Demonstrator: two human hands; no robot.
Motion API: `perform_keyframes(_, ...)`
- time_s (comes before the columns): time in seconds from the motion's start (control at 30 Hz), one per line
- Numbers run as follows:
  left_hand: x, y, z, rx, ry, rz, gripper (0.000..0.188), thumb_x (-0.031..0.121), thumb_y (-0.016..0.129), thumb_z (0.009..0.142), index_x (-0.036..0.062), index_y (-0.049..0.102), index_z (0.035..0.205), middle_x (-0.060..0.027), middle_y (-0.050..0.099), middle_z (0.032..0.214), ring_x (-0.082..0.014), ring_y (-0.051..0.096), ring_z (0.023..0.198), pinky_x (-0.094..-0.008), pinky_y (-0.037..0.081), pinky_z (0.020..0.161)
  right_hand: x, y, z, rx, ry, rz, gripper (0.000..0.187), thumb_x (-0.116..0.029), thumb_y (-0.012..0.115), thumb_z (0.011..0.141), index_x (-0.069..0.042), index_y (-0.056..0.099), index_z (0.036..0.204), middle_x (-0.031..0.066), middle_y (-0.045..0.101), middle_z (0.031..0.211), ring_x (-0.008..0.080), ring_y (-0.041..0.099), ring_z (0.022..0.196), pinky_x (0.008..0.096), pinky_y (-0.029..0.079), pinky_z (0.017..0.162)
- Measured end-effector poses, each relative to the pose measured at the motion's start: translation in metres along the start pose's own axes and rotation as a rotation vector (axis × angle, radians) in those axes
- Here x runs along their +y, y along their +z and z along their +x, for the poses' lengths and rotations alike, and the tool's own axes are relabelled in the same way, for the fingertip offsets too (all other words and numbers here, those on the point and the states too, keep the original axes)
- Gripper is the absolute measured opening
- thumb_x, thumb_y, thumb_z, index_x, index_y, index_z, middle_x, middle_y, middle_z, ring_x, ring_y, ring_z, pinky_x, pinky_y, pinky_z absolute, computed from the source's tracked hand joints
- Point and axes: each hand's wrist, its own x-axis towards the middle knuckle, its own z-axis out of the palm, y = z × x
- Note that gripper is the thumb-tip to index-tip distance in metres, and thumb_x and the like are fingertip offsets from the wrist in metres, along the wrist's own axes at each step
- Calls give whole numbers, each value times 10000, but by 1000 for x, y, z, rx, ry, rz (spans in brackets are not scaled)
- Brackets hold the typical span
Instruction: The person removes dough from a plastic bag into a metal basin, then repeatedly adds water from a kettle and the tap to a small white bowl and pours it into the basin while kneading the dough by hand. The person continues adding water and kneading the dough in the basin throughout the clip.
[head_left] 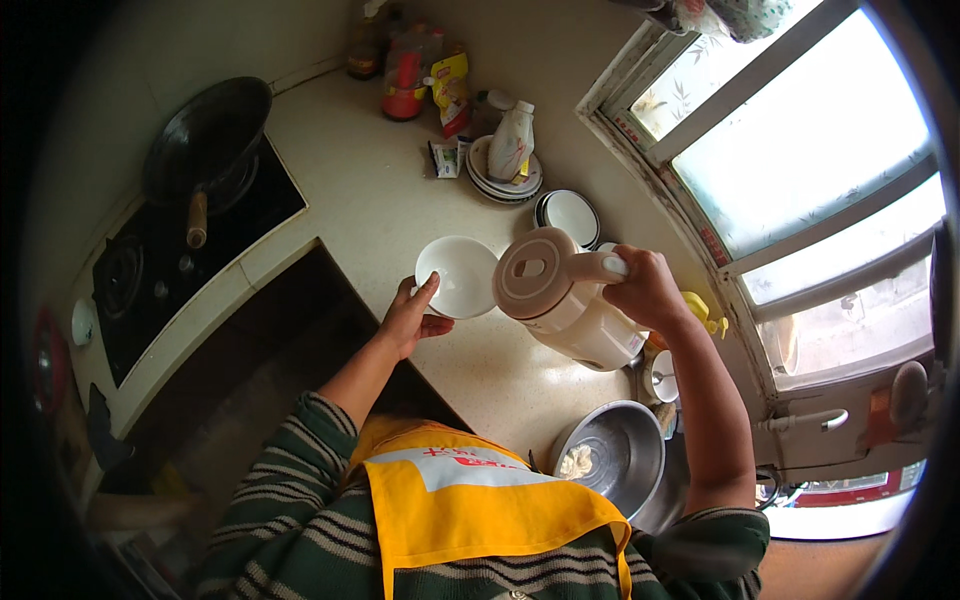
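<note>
A white bowl [458,277] is gripped at its near-left rim by my left hand [405,318], thumb over the edge and fingers beneath. Close on its right, a cream-coloured electric kettle [590,330] tilts with its lidded top toward the bowl. My right hand [645,288] is wrapped round the kettle's handle. No stream of liquid shows between kettle and bowl, and the bowl's inside looks plain white. Below the kettle, a steel basin [622,460] holds a pale, lumpy mass [577,462].
A black wok [210,140] rests on the stove [125,300] at the left. Stacked plates [483,185] with a white bottle [513,140], more dishes [572,215], a yellow packet [452,92] and a red-lidded container [403,98] line the back wall. The window [800,140] is at the right.
</note>
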Motion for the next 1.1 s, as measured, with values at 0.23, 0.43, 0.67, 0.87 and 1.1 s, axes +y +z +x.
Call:
perform_keyframes(0.23, 2, 3, 3, -8, 8, 2, 696, 537, 573, 857, 99, 286, 1315, -149, 540, 1105, -234, 651, 717, -379, 578, 680, -15, -9, 14, -38, 13, -144, 252, -28, 625, 626, 10, 616, 875, 189, 639, 756, 301, 652, 742, 370, 493, 690)
perform_keyframes(0.43, 5, 4, 4, 1, 22, 19, 710, 540, 562, 864, 90, 271, 1330, -151, 551, 1093, -233, 654, 721, -372, 577, 681, -19, -10, 21, -61, 9, -107, 239, -44, 583, 646, -4, 625, 878, 197, 639, 766, 360, 635, 766, 408, 494, 715)
perform_keyframes(0.67, 5, 3, 4, 28, 17, 25, 692, 520, 562, 872, 87, 273, 1328, -157, 549, 1095, -232, 654, 723, -372, 576, 683, -22, -11, 28, -78, -18, -176, 251, -38, 571, 637, -10, 629, 879, 212, 637, 783, 380, 624, 784, 421, 494, 728)
perform_keyframes(0.87, 2, 0, 6, 35, 17, 36, 689, 522, 562, 872, 89, 276, 1325, -154, 548, 1092, -232, 653, 723, -374, 576, 684, -25, -12, 31, -73, -22, -210, 278, -41, 591, 632, -6, 634, 904, 208, 647, 792, 362, 639, 793, 406, 498, 738)
perform_keyframes(1.1, 2, -2, 8, 12, 17, 19, 701, 518, 563, 872, 92, 264, 1340, -155, 542, 1100, -239, 650, 743, -377, 575, 693, -26, -15, 31, -75, -15, -209, 278, -34, 598, 634, 4, 627, 907, 205, 650, 799, 354, 643, 795, 398, 496, 731)
